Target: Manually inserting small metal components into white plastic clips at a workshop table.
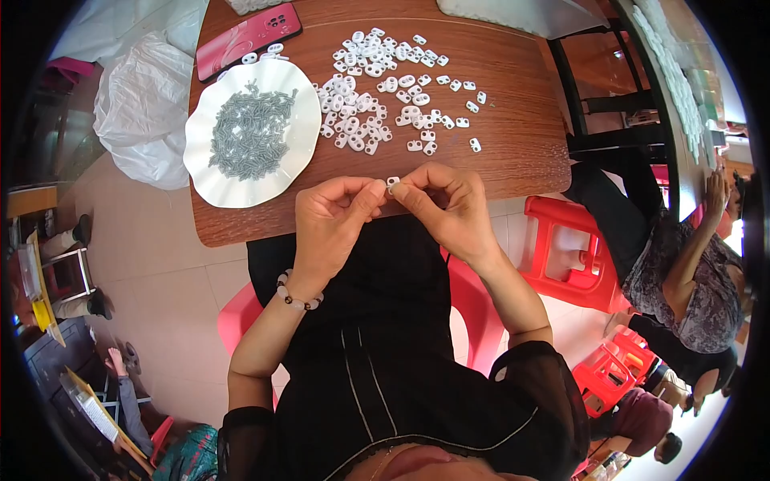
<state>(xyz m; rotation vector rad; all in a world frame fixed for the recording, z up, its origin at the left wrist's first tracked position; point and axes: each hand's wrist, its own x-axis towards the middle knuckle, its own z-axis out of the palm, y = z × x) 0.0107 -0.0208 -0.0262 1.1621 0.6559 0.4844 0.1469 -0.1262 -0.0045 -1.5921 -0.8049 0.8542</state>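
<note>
The worktop [513, 156] reaches away beyond both grips; its near edge runs just under them, so working a little farther in would let a dropped part land on wood rather than the lap. The wavy white dish [233, 195], left of the left grip, is best kept clear of that elbow. The right grip [451, 204] pinches thumb to forefinger on a small white piece [393, 182]; the left grip [335, 220] has its fingertips together at the piece's left side, anything between them hidden. A light, square pinch should keep the holes uncovered. Loose white pieces [346, 106] lie beyond the grips; the tiny grey tube-like bits [250, 132] fill the dish, easily scattered if knocked.
</note>
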